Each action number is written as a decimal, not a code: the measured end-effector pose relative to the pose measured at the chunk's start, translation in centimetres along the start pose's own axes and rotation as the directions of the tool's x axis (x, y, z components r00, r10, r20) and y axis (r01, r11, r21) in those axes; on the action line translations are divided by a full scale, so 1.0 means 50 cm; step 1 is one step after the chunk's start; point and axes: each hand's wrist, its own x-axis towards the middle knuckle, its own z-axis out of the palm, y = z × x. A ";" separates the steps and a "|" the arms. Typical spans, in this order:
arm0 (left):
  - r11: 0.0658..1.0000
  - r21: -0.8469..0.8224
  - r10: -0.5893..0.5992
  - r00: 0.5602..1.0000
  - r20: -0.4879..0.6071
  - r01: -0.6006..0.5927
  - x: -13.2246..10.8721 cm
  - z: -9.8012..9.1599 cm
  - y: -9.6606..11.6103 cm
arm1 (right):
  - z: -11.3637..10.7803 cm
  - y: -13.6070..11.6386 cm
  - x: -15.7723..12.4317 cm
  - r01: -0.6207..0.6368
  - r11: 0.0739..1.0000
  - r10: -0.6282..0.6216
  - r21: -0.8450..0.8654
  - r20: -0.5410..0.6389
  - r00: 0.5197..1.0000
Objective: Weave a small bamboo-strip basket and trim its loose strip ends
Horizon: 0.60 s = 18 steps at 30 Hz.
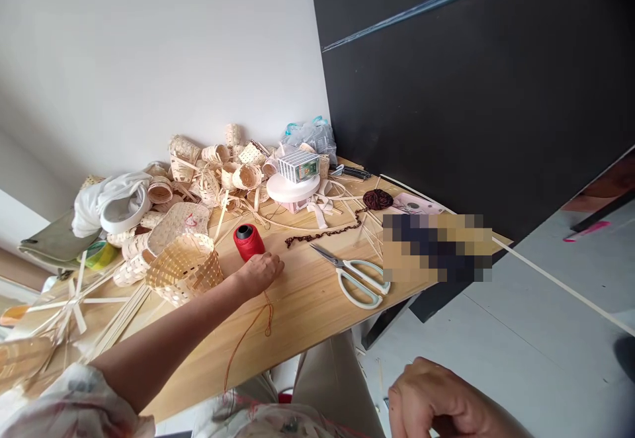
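My left hand (260, 272) is low over the wooden table, its fingers curled together beside a spool of red thread (249, 245). A loose length of orange-red thread (243, 340) comes out from under these fingers and hangs over the table edge toward my lap. My right hand (434, 398) is off the table at the bottom right, fingers bent inward; what they hold, if anything, is hidden. Scissors (360, 281) with pale handles lie to the right of my left hand, blades slightly apart. Left of the spool stands a woven basket (186, 269).
Small woven baskets (213, 173) are heaped along the wall. A white turntable (292, 188) carries a stack of clear-cased items (298, 165). A ball of dark yarn (378, 199) trails a braided cord. Flat strips (122, 319) lie at left; a black panel (471, 94) borders the right.
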 end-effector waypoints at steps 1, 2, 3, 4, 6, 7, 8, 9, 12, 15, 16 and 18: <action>1.000 -0.022 -0.005 1.000 -0.021 0.004 -0.002 0.002 0.000 | 0.002 0.001 0.003 -0.015 1.000 0.015 0.009 -0.026 1.000; 0.999 -0.048 -0.012 0.999 -0.046 0.010 -0.003 0.005 0.001 | 0.004 0.003 0.006 -0.031 0.999 0.032 0.030 -0.040 0.999; 0.997 -0.078 -0.023 0.997 -0.076 0.017 -0.004 0.007 0.001 | 0.006 0.007 0.010 -0.054 0.996 0.057 0.066 -0.045 0.997; 0.993 -0.112 -0.039 0.993 -0.108 0.027 -0.005 0.009 0.001 | 0.007 0.013 0.016 -0.080 0.990 0.086 0.118 -0.040 0.996; 0.980 -0.192 -0.078 0.982 -0.174 0.043 -0.007 0.009 0.002 | 0.007 0.027 0.029 -0.128 0.967 0.137 0.221 -0.023 0.990; 0.970 -0.237 -0.098 0.974 -0.205 0.047 -0.009 0.006 0.002 | 0.007 0.033 0.037 -0.139 0.958 0.151 0.249 -0.028 0.988; 0.958 -0.282 -0.116 0.966 -0.232 0.048 -0.013 0.002 0.003 | 0.006 0.035 0.045 -0.145 0.955 0.161 0.257 -0.044 0.986; 0.944 -0.328 -0.133 0.958 -0.255 0.044 -0.017 -0.004 0.005 | 0.005 0.034 0.054 -0.143 0.959 0.164 0.244 -0.070 0.984; 0.889 -0.457 -0.179 0.935 -0.307 0.020 -0.041 -0.032 0.018 | 0.003 0.000 0.082 -0.112 0.984 0.135 0.137 -0.171 0.976; 0.789 -0.614 -0.214 0.923 -0.319 -0.029 -0.079 -0.062 0.042 | 0.012 -0.064 0.100 -0.035 0.999 0.034 0.001 -0.206 0.978; 0.689 -0.722 -0.242 0.922 -0.303 -0.056 -0.093 -0.070 0.050 | 0.019 -0.084 0.104 0.016 0.998 -0.027 -0.058 -0.197 0.980; 0.303 -0.947 -0.332 0.920 -0.206 -0.103 -0.125 -0.080 0.065 | 0.039 -0.111 0.108 0.129 0.974 -0.161 -0.184 -0.170 0.972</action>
